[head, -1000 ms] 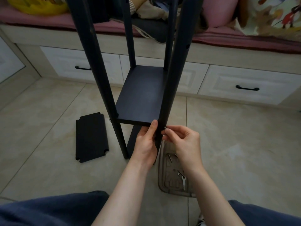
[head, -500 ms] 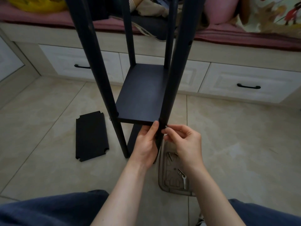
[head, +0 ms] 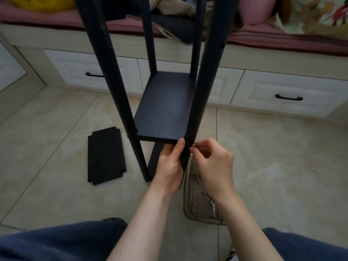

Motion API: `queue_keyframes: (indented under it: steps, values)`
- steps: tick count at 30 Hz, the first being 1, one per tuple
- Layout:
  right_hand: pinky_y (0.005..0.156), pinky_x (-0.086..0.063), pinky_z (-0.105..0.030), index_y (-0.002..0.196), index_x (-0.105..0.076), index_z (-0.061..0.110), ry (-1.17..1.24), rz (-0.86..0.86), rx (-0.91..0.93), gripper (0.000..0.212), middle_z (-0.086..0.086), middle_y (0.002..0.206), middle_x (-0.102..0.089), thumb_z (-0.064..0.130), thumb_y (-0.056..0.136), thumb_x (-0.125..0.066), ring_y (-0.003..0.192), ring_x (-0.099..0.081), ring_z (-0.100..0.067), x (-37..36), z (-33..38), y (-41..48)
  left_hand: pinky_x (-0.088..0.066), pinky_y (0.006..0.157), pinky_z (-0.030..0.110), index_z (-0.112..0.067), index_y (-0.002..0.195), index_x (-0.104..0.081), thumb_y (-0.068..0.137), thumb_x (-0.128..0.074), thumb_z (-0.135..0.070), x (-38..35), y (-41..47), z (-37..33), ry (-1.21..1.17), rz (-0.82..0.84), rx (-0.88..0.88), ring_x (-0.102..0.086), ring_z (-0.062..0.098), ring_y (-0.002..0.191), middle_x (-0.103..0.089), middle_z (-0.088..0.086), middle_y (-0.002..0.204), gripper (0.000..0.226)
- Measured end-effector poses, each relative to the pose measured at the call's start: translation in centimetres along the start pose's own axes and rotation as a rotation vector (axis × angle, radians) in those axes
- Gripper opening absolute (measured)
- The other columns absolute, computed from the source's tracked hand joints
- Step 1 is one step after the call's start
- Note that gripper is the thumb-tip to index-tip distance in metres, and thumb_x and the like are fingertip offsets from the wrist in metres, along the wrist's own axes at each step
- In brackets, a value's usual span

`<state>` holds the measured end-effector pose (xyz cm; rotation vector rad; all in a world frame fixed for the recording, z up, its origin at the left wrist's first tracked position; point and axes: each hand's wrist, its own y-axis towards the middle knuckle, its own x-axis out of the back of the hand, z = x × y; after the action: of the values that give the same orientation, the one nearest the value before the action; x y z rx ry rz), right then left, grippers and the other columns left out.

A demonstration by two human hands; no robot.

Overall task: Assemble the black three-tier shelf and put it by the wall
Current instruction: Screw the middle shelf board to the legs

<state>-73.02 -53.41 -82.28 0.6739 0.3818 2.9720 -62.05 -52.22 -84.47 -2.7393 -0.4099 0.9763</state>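
The black shelf frame stands upright on the tiled floor, four round posts around one fitted black shelf board (head: 165,108). My left hand (head: 170,164) grips the near right post (head: 205,87) just under that board. My right hand (head: 212,162) pinches a small silver screw (head: 192,146) against the same post at board height. A second board shows low down behind my left hand. A loose black shelf board (head: 106,155) with notched corners lies flat on the floor to the left.
A clear plastic tray (head: 190,208) with screws and a small wrench lies on the floor under my right forearm. White drawers (head: 286,91) beneath a cushioned bench run across the back. My knees in dark blue fill the bottom edge.
Both hands stay at the near right post. My right fingers have shifted slightly on the screw, and the view has tilted down a little.
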Motion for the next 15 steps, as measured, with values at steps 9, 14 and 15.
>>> queue_keyframes:
  steps: [9,14,15]
  values:
    - [0.066,-0.058,-0.021,0.085,-0.071,0.014,0.436,0.146,-0.327,0.005,-0.002,0.077,-0.076,0.01,0.088,-0.072,0.074,-0.074,-0.017,0.7,-0.5,1.1,-0.056,0.09,0.03,-0.002,0.137,-0.054,0.086,-0.063,-0.027,-0.2,-0.2,0.1,0.011,0.002,-0.001,-0.067,0.025,0.109,-0.067,0.015,0.12,0.057]
    - [0.067,-0.053,-0.011,0.083,-0.067,0.031,-0.047,0.153,-0.063,0.007,0.012,0.077,-0.07,0.028,0.088,-0.072,0.074,-0.066,0.003,0.9,-0.5,1.6,-0.05,0.105,0.039,-0.007,0.135,-0.055,0.081,-0.07,-0.026,0.4,-0.1,0.0,0.109,0.018,-0.021,-0.063,0.032,0.121,-0.065,0.018,0.128,0.06]
    - [0.068,-0.053,-0.011,0.085,-0.067,0.032,-0.056,0.168,-0.051,0.006,0.014,0.079,-0.069,0.029,0.088,-0.072,0.076,-0.066,0.004,0.9,-0.5,1.7,-0.051,0.102,0.038,-0.008,0.133,-0.056,0.078,-0.073,-0.024,0.4,-0.2,-0.1,0.139,0.026,-0.039,-0.065,0.03,0.119,-0.068,0.015,0.124,0.059]
